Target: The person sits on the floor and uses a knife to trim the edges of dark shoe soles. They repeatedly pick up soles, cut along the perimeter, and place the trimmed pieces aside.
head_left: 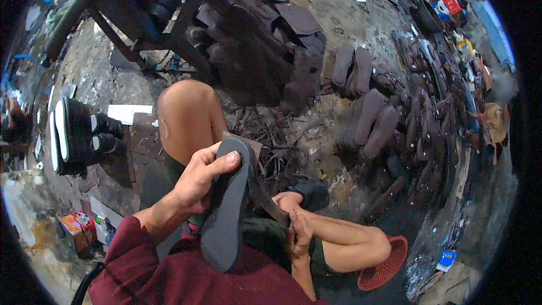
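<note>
My left hand grips a grey shoe sole, thumb pressed on its far end. The sole hangs lengthwise over my lap, its other end against my maroon shirt. A brown sheet piece shows under the far end of the sole. From there a dark brown strip runs along the sole's right side down to my right hand. The fingers of my right hand are closed on the lower end of this strip. Part of that hand's grip is hidden.
Brown scraps lie on the floor beyond my knees. Stacked dark soles stand to the right, black and white soles to the left. A dark metal stand is at the far left. A red mesh piece lies by my right knee.
</note>
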`<state>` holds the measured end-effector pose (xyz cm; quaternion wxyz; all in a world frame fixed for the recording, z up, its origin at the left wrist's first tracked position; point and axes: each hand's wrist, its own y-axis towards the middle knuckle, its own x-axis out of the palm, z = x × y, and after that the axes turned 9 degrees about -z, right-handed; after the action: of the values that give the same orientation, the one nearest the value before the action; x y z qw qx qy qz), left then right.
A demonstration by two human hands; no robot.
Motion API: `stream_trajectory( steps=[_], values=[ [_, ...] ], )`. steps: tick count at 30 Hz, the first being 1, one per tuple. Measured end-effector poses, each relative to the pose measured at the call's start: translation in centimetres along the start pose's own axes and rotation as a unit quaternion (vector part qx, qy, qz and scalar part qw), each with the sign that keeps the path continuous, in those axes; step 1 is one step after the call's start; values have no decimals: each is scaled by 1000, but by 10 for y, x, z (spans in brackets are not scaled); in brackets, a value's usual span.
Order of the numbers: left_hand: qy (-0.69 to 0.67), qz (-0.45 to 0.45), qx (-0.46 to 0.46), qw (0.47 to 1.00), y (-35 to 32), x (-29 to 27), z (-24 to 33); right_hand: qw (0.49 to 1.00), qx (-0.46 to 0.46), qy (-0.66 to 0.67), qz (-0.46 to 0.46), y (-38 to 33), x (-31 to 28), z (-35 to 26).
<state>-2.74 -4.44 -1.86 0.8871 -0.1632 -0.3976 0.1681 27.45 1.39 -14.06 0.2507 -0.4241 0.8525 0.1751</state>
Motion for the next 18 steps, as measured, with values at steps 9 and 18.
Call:
stream_trajectory(
  steps=[9,18],
  values=[
    [123,-30,31,992,-12,27,2,993,-40,62,-97,80,-70,-40],
    [257,-58,29,964,-22,42,8,956,-145,-121,-225,148,-138,-92]
  ],
)
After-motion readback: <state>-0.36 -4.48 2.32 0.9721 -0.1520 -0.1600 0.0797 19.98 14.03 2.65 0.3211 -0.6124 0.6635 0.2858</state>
